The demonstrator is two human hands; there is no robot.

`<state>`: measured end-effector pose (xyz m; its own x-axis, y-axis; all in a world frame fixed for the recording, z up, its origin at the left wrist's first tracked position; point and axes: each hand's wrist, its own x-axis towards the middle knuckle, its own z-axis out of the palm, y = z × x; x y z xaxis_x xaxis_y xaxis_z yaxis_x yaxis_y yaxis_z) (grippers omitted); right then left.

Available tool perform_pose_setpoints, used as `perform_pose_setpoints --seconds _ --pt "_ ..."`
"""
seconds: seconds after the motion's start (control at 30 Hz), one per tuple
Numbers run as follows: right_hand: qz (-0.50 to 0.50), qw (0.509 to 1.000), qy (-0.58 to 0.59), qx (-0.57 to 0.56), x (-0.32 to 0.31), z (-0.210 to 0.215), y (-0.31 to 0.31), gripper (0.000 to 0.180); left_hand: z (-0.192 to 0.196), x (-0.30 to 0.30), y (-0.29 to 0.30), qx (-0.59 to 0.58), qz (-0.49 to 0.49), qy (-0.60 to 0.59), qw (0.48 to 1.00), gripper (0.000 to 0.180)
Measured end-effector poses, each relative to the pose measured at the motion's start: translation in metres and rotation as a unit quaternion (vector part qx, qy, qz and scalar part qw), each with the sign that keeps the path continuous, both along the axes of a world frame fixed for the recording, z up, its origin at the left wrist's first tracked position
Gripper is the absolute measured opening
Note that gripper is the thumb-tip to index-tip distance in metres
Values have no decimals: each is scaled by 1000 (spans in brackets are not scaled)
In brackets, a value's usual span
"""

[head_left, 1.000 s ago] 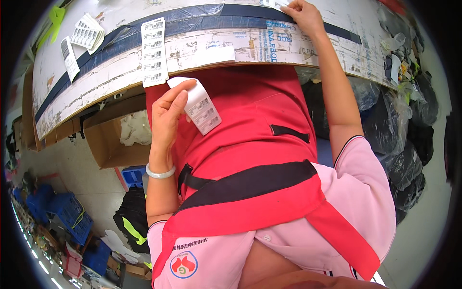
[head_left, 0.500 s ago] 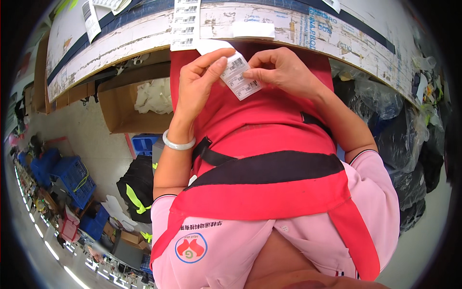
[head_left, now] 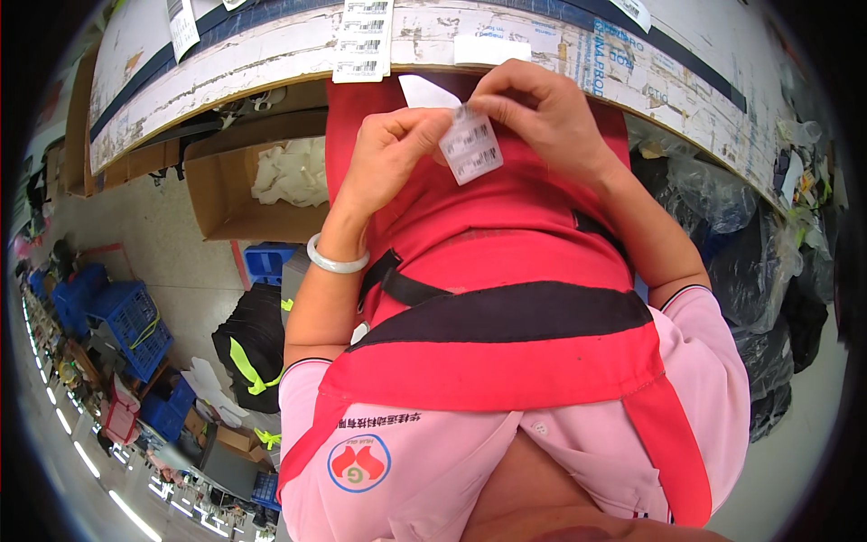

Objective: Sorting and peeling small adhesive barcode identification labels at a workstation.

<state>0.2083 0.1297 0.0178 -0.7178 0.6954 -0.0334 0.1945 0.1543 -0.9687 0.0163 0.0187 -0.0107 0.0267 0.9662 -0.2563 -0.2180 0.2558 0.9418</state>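
A small sheet of white barcode labels (head_left: pixel 471 152) hangs in front of my red apron, just below the table edge. My left hand (head_left: pixel 390 155) is closed, thumb and fingers pinching the sheet's left side. My right hand (head_left: pixel 542 110) is closed too, with thumb and forefinger pinched at the sheet's upper edge. Whether a single label is lifted there is too small to tell. A blank white flap of paper (head_left: pixel 426 92) sticks up between the hands. On the table (head_left: pixel 253 68) lie a longer strip of barcode labels (head_left: pixel 363 50) and a blank white slip (head_left: pixel 492 51).
Under the table at left, an open cardboard box (head_left: pixel 212 194) holds crumpled white paper. Black bundles in clear plastic (head_left: pixel 736 244) are heaped at right. Left on the floor are blue crates (head_left: pixel 135 330) and a black bundle with yellow-green ties (head_left: pixel 246 348).
My right hand has moved up from the sheet's right side to its upper edge. My left hand has shifted slightly right and down, still holding the label sheet.
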Motion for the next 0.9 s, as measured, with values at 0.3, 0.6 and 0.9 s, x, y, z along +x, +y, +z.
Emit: perform_pose_setpoints --seconds 0.3,0.6,0.9 --pt "-77 987 -94 -101 15 -1 60 19 -8 5 6 35 45 73 996 43" --pt "-111 975 -68 -181 1 13 58 14 -9 3 8 30 39 74 996 39" --pt "-108 974 -64 -191 1 4 60 14 -11 5 9 25 40 64 997 38"
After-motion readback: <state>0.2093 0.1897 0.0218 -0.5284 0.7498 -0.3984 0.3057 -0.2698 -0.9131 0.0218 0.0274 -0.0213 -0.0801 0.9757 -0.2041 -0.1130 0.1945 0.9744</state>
